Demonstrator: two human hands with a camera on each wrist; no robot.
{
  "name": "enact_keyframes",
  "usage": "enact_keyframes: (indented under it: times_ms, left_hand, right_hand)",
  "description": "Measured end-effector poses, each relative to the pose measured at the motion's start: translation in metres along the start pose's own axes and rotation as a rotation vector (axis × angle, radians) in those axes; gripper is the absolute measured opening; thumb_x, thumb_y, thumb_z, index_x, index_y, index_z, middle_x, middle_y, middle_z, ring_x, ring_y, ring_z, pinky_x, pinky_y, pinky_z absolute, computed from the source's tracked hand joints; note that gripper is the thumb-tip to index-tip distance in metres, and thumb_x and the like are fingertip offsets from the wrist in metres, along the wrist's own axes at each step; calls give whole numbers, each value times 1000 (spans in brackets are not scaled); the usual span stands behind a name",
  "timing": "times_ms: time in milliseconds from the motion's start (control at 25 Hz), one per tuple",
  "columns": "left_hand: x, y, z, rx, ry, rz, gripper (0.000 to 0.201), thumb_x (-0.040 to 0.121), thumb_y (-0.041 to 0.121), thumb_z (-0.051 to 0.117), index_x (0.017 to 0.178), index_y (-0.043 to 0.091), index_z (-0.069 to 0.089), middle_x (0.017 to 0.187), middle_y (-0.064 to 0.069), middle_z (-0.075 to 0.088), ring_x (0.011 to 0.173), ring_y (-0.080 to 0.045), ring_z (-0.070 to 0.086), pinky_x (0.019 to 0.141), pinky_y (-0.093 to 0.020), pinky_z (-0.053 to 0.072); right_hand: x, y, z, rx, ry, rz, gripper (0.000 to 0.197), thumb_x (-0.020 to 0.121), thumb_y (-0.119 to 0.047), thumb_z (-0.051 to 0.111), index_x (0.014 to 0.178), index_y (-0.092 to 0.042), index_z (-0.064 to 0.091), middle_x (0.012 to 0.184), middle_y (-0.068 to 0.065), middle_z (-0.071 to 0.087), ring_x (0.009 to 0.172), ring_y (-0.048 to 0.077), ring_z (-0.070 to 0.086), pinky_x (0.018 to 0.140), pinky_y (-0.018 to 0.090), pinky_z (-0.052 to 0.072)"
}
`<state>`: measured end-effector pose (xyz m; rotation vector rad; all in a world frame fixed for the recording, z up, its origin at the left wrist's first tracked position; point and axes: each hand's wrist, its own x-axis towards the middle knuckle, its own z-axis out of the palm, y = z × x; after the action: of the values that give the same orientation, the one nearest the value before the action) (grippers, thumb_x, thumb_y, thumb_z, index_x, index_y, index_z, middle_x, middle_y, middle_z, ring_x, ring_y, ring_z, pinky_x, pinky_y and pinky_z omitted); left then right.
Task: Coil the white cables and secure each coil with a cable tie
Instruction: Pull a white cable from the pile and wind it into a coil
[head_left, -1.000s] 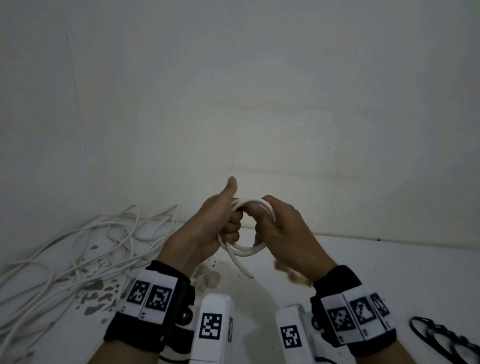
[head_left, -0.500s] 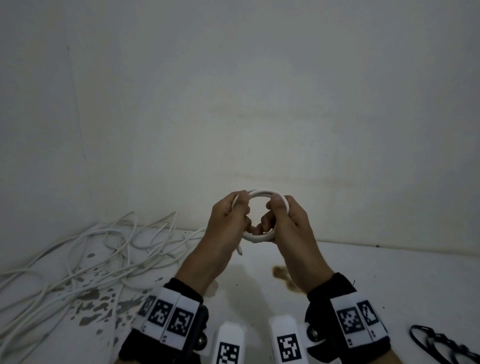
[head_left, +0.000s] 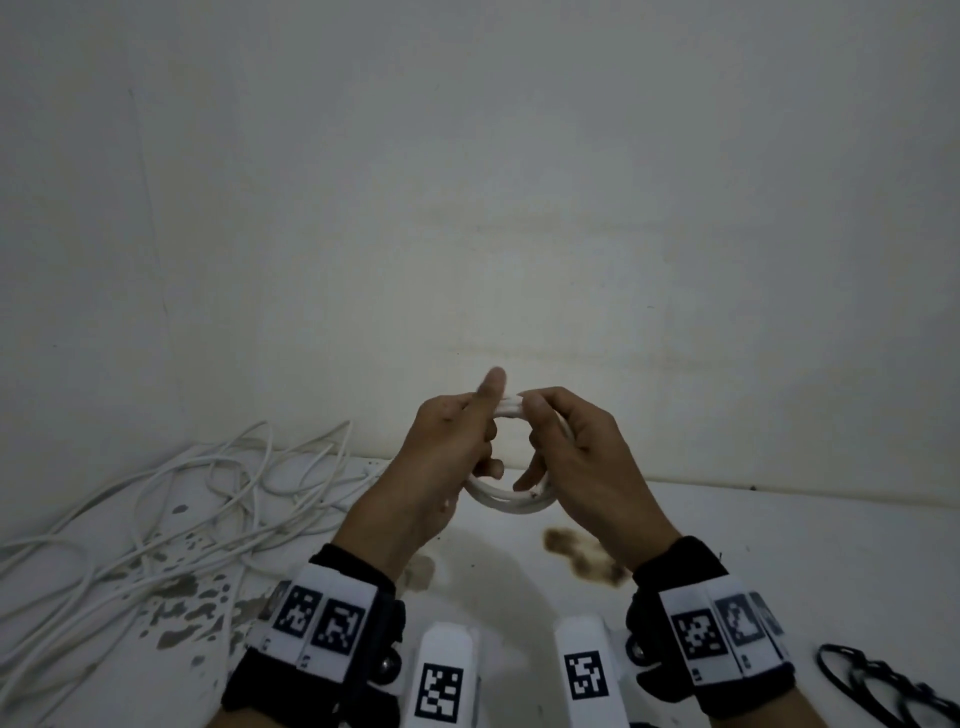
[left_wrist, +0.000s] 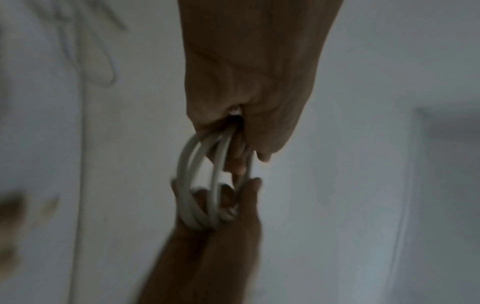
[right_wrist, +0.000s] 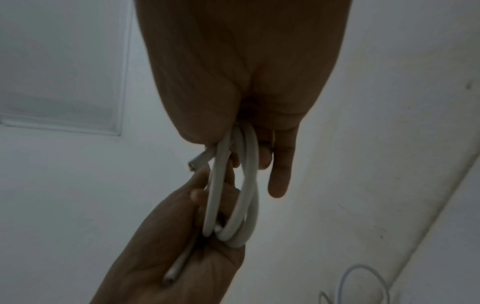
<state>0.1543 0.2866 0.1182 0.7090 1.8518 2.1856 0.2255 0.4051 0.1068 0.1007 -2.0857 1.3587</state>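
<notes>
— Up in the air over the table (head_left: 779, 525), the white coil (head_left: 511, 503) is getting tighter. A moment ago one end was sticking out; now both hands are tucking the ends in.

— Are they holding it?

— Yes. The left hand (head_left: 441, 457) is gripping one side, the right hand (head_left: 576, 457) is pinching the other. The loops are looking round and neat. It is getting ready for a black tie (head_left: 883, 686).
</notes>
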Motion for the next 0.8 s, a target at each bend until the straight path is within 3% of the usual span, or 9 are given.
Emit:
enact_keyframes:
  times_ms: [120, 240, 320, 400, 480, 560, 640, 720, 800]
  left_hand:
    - [2, 4, -1, -239, 103, -172, 41, 91, 48, 62, 67, 18, 47, 44, 9, 33, 36, -6, 23, 35, -18, 20]
    - [3, 2, -5, -298, 200, -183, 41, 94, 44, 61, 67, 18, 44, 41, 9, 31, 34, -6, 19, 32, -18, 16]
    - [5, 1, -8, -334, 268, -198, 43, 92, 47, 63, 66, 19, 43, 41, 8, 29, 34, -7, 18, 33, -19, 17]
    - [7, 0, -12, -363, 304, -225, 46, 87, 55, 65, 66, 20, 43, 41, 7, 29, 34, -8, 21, 36, -21, 21]
    - [10, -2, -17, -337, 214, -231, 49, 87, 63, 58, 68, 20, 45, 43, 6, 33, 36, -9, 27, 41, -22, 29]
    - [11, -4, -20, -257, 36, -211, 51, 91, 65, 48, 70, 19, 51, 47, 4, 41, 41, -10, 36, 50, -26, 38]
    - [9, -6, -21, -217, -90, -225, 53, 92, 63, 47, 73, 16, 60, 52, 2, 48, 47, -13, 46, 60, -30, 44]
    - [6, -9, -20, -283, -186, -282, 55, 90, 64, 50, 69, 15, 64, 51, 3, 47, 46, -13, 47, 62, -30, 44]
    - [5, -11, -19, -331, -211, -284, 55, 86, 66, 53, 58, 19, 55, 45, 6, 36, 38, -9, 36, 60, -27, 34]
  right_hand:
    - [-3, 0, 6, 33, 6, 18, 29, 104, -34, 45, 99, -8, 57, 64, 10, 51, 64, 43, 64, 48, 16, 45]
    - [-4, -1, 14, 22, -28, -13, 33, 105, -35, 42, 97, -4, 52, 68, 12, 49, 69, 50, 61, 47, 20, 48]
    - [-5, 0, 21, 20, -76, -33, 37, 106, -36, 40, 93, -2, 49, 67, 8, 46, 64, 48, 55, 51, 36, 55]
    - [-7, 2, 27, 52, -119, 0, 42, 106, -38, 39, 87, -2, 45, 66, 4, 42, 58, 34, 44, 62, 52, 55]
    - [-7, 4, 28, 138, -107, 63, 41, 106, -39, 38, 84, -6, 46, 66, 4, 40, 62, 22, 44, 63, 49, 54]
    - [-5, 6, 21, 188, -48, 97, 38, 106, -39, 37, 83, -11, 48, 64, 0, 43, 61, 19, 51, 61, 34, 53]
    - [-4, 9, 12, 135, -15, 84, 38, 106, -41, 37, 81, -16, 48, 60, -6, 46, 59, 13, 53, 62, 29, 50]
    - [-4, 12, 6, 114, -33, 82, 39, 105, -41, 38, 80, -14, 47, 61, -4, 44, 59, 14, 51, 62, 28, 48]
    - [-4, 11, 2, 209, -76, 119, 38, 106, -37, 38, 83, -9, 49, 65, 3, 47, 61, 17, 53, 64, 27, 50]
